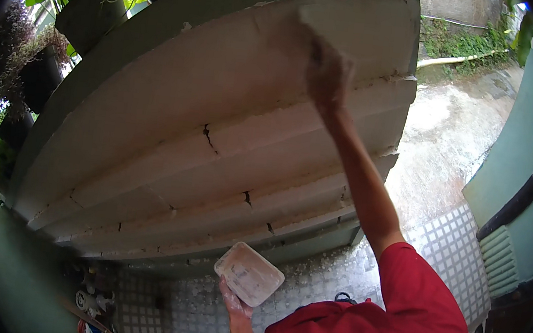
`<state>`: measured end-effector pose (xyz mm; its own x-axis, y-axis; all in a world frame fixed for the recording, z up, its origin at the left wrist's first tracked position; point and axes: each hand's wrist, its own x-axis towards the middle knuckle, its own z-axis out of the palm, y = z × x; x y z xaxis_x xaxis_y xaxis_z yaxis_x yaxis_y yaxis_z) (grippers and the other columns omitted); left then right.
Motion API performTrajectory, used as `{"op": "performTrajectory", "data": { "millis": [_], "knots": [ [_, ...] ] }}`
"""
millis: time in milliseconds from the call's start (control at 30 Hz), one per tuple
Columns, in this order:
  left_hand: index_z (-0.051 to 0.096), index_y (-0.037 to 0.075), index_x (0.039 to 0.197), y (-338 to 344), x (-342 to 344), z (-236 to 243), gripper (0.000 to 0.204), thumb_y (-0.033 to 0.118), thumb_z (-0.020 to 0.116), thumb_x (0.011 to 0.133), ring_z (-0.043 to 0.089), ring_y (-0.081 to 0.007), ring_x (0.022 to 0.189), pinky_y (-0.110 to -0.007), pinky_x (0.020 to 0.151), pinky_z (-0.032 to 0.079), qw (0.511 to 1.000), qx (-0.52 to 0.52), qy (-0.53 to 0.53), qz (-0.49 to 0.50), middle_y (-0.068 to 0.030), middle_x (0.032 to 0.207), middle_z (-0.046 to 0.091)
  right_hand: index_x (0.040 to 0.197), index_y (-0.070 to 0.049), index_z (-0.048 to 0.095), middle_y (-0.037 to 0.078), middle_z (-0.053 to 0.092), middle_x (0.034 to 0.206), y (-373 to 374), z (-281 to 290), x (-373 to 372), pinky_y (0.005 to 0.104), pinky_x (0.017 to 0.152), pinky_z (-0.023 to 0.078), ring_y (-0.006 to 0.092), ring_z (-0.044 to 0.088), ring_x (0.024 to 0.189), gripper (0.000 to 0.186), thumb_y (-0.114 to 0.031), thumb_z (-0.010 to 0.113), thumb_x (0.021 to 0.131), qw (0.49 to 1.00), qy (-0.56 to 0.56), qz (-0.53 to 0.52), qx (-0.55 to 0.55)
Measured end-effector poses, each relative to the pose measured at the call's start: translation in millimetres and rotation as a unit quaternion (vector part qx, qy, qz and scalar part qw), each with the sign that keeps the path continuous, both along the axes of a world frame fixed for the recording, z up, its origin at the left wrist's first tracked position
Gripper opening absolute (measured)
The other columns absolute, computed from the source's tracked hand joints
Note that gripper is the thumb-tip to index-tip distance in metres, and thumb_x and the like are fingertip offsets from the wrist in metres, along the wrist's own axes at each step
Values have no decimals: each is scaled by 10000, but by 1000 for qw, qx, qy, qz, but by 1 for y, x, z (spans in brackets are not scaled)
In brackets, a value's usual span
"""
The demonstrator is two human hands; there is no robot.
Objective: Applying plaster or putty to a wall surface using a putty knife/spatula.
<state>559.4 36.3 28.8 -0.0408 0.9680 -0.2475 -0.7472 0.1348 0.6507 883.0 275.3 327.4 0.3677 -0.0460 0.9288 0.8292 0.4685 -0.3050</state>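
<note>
My left hand (236,300), smudged white, grips a shallow whitish plastic tub (250,274) by its near side. White residue and darker smears cover the tub's inside. My right arm stretches up and forward to a pale stepped surface (225,64). Motion smears my right hand (327,79), which appears closed around a hand tool (316,53) with a dark part. The tool's far end is a blur against the upper pale band, so its exact kind cannot be told. Several dark cracks (208,137) run across the lower ledges.
Potted plants (91,15) stand along the upper left edge. A green wall (21,277) is at the lower left, near assorted items (93,304) on the floor. Checkered tiles (452,251) and a concrete path (445,133) lie to the right, beside another green wall (522,141).
</note>
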Motion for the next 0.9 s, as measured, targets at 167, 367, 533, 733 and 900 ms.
{"op": "performTrajectory", "data": {
  "millis": [167,367,533,733,900],
  "knots": [
    [397,145,1383,7,-2,-1,599,496,486,905,485,-287,1218,-489,1001,440,1000,-9,3,5,-67,1347,481,1064,-57,667,241,629,835,-7,1,-65,447,676,501,396,630,745,317,1,501,800,990,-26,94,-104],
    [406,119,1362,5,5,15,593,488,495,907,485,-266,1213,-433,1008,429,1000,3,0,-12,-61,1337,485,1033,-48,674,252,613,778,-18,8,-15,481,628,490,415,609,706,304,-3,497,791,997,-5,65,-33],
    [393,144,1388,2,-2,3,597,485,485,907,479,-295,1224,-490,1002,436,1000,1,2,2,-70,1352,478,979,-49,684,245,609,749,-7,20,19,485,610,477,436,596,679,245,-74,513,805,998,61,17,31],
    [388,143,1391,-8,-8,13,601,492,478,910,476,-297,1230,-489,1003,435,999,-5,3,33,-73,1352,479,1122,-93,655,193,659,797,15,1,-61,421,619,530,366,643,690,367,13,488,812,980,-88,-41,-172],
    [387,141,1390,-6,-7,13,606,495,481,907,480,-301,1226,-493,1001,439,1000,7,-4,29,-73,1353,478,1163,-62,620,183,671,920,-14,-12,-42,405,657,559,342,664,773,415,55,497,784,962,-186,77,-186]
  ]
}}
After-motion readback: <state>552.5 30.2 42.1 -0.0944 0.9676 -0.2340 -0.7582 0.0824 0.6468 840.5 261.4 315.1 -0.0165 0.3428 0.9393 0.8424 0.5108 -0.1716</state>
